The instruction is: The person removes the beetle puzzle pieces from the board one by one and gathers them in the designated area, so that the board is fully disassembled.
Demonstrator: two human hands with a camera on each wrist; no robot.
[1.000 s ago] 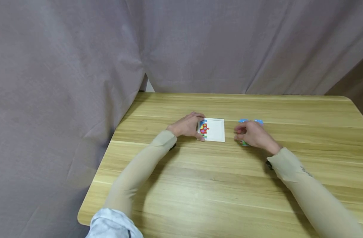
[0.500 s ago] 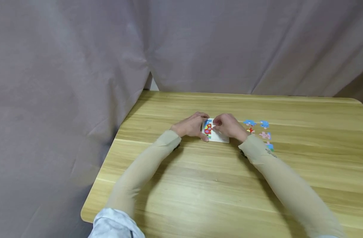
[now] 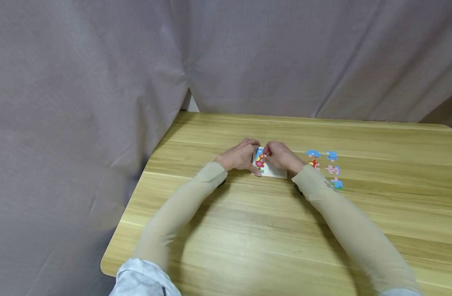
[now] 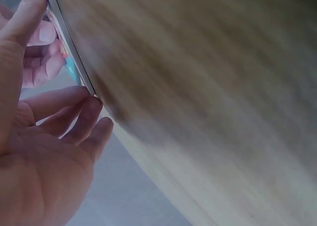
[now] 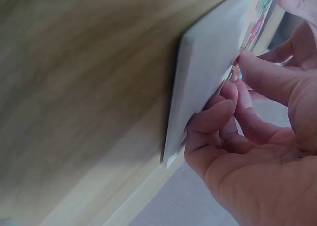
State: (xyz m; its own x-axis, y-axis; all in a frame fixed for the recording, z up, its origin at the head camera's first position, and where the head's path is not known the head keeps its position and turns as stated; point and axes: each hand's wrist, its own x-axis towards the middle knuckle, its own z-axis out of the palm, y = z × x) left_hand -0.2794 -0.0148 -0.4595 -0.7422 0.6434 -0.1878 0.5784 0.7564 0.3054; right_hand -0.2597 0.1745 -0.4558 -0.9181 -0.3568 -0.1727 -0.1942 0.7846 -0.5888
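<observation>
A white puzzle tray (image 3: 279,173) lies on the table with a filled strip of jigsaw pieces (image 3: 260,163) at its left, showing a red spotted shape. My left hand (image 3: 238,156) grips the tray's left side, thumb at the near edge and fingers at the far edge. Over the tray, the right hand (image 3: 283,156) pinches a jigsaw piece (image 5: 237,73) against the strip's right side; the fingers mostly hide it. In the right wrist view the bare white part of the tray (image 5: 208,62) shows under the curled fingers.
To the right of the tray lie several loose jigsaw pieces, among them a blue piece (image 3: 332,156), a pink one (image 3: 333,169) and a red one (image 3: 314,165). A grey curtain (image 3: 255,57) hangs behind the wooden table (image 3: 226,230).
The right hand has moved left from the loose pieces to the tray with a jigsaw piece, then slightly closer to the strip. My left hand keeps its grip on the tray.
</observation>
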